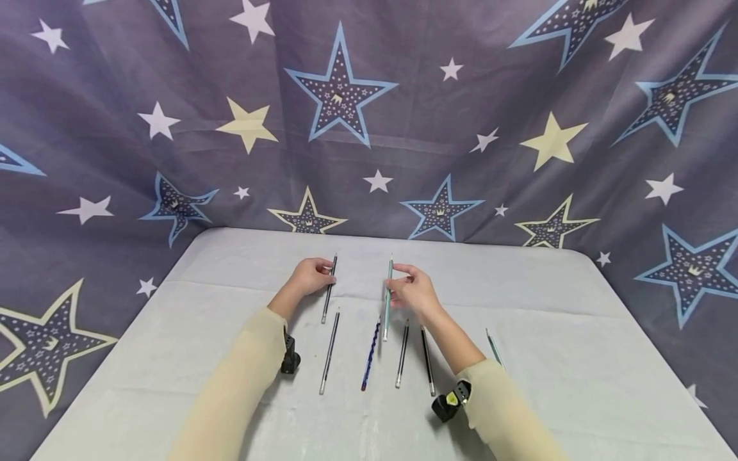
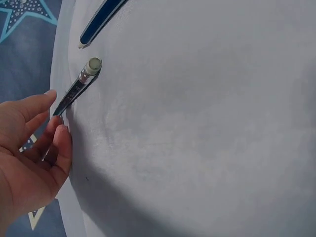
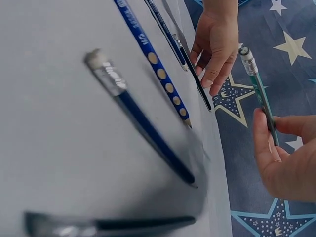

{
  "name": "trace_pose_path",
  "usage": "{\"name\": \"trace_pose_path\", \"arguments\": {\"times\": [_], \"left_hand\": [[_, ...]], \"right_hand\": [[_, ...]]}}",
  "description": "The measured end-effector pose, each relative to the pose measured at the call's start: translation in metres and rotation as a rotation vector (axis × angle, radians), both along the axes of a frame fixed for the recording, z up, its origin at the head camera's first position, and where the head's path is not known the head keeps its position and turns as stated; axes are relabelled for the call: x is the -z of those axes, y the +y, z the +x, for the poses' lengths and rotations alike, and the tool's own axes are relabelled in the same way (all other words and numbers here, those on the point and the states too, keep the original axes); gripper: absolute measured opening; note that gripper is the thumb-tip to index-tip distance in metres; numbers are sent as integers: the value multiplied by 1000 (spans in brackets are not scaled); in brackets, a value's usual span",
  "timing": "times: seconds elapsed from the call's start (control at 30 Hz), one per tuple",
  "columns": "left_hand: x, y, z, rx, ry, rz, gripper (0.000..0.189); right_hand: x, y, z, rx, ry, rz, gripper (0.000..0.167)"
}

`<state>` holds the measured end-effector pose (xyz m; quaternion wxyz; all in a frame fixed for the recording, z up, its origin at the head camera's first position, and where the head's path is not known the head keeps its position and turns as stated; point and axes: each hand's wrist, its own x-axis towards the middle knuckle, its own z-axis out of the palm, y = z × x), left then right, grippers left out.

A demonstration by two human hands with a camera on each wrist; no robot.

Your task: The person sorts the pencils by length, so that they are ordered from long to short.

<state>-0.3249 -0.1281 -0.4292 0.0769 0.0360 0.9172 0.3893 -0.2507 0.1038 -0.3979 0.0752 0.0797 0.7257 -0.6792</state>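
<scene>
- At left, the left hand (image 1: 311, 275) pinches a black pencil (image 1: 327, 301) between thumb and fingers, eraser toward the wearer; how firmly is hard to tell.
- At centre, a blue pencil (image 1: 371, 355) lies on the table (image 1: 576, 358).
- Beyond it, the right hand (image 1: 416, 291), the nearer one, clamps a green pencil (image 1: 387, 314), roughly parallel to the black.
- Far right, the sleeve (image 1: 507, 410) hides another green pencil's (image 1: 494, 347) near end.

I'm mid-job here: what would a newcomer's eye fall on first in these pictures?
Probably the dark purplish fabric backdrop printed with stars, behind the white cloth-covered table. Next, the slim green pencil with a silver ferrule, pinched in the right hand. Then the blue pencil with pale round spots, lying on the table, left of the green one in the head view.
</scene>
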Motion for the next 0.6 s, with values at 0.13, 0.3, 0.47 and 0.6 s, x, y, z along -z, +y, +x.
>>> {"name": "trace_pose_path", "arguments": {"times": [0.13,0.3,0.47,0.6], "left_hand": [[0,0,1,20,-2,-25,42],[1,0,2,33,-6,-58,42],[1,1,2,41,2,-72,42],[2,1,2,36,11,-72,41]], "right_hand": [[-5,-7,-9,2,4,0,48],[-10,-19,-20,3,9,-11,49],[-13,-30,-31,16,5,-21,49],[-16,-40,-38,17,9,-30,50]]}}
